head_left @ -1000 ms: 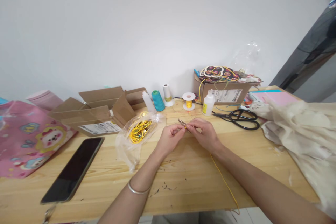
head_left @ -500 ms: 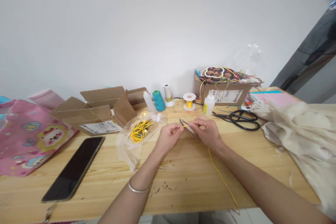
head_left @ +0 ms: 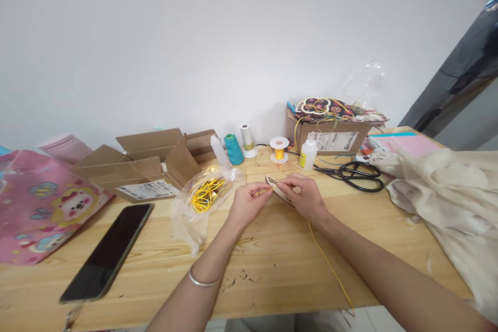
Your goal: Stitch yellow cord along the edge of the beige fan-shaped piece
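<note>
Both hands meet just above the table at the middle of the frame: my left hand (head_left: 246,203) is pinched shut on the free end of a yellow cord (head_left: 329,264), and my right hand (head_left: 305,196) grips a small flat wooden piece (head_left: 277,189) by its edge, the two touching where the cord meets the piece. From there the cord runs under my right forearm, down toward the lower right of the frame and over the table's front edge. Going by size around them: the wooden table (head_left: 272,249) fills the lower half; a pale cloth bag (head_left: 447,197) is heaped at the right edge and a pink cartoon bag (head_left: 42,207) lies at the left; opened cardboard boxes (head_left: 143,166) sit left of centre, and another box of decorated pieces (head_left: 334,129) stands at upper right of the tabletop. A dark phone (head_left: 109,251) lies at lower left, and a clear plastic bag with yellow cord loops (head_left: 204,194) is just beside my left hand. Black scissors (head_left: 356,175) lie right of my hands, with a teal thread cone (head_left: 233,149), a yellow spool (head_left: 279,149) and a small white bottle (head_left: 307,154) behind them. I judge that I am threading the cord end through the piece; the next move calls for a steady piece and a fine, straight push of the tip, though I cannot make out the hole itself.
</note>
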`<state>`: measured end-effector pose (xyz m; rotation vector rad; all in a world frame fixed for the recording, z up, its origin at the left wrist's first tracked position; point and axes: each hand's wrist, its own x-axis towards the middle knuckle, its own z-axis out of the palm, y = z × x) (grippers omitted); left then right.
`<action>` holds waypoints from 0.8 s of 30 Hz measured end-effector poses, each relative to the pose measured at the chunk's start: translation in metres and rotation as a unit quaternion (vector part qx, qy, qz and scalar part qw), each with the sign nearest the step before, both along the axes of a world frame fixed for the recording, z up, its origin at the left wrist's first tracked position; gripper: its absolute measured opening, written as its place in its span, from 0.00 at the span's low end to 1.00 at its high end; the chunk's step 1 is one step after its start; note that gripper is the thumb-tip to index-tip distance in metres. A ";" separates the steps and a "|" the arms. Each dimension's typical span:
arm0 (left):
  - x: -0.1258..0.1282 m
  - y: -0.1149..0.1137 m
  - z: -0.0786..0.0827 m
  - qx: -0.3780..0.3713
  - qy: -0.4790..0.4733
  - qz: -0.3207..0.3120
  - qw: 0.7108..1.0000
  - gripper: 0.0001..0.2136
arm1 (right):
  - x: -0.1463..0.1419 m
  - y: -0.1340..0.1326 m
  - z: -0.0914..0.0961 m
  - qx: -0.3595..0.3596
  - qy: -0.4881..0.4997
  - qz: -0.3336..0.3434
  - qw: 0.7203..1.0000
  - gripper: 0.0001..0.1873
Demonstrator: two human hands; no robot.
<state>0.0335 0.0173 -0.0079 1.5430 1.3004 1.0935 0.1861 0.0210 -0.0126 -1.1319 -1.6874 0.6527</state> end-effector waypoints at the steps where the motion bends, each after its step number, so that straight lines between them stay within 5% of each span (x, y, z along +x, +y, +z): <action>1: 0.000 0.000 0.000 -0.002 -0.001 0.005 1.000 0.09 | 0.000 0.000 0.001 -0.002 0.006 -0.001 1.000 0.09; 24: -0.004 0.001 0.002 -0.012 0.029 -0.034 0.999 0.09 | 0.000 0.000 -0.004 -0.067 0.018 0.011 0.998 0.10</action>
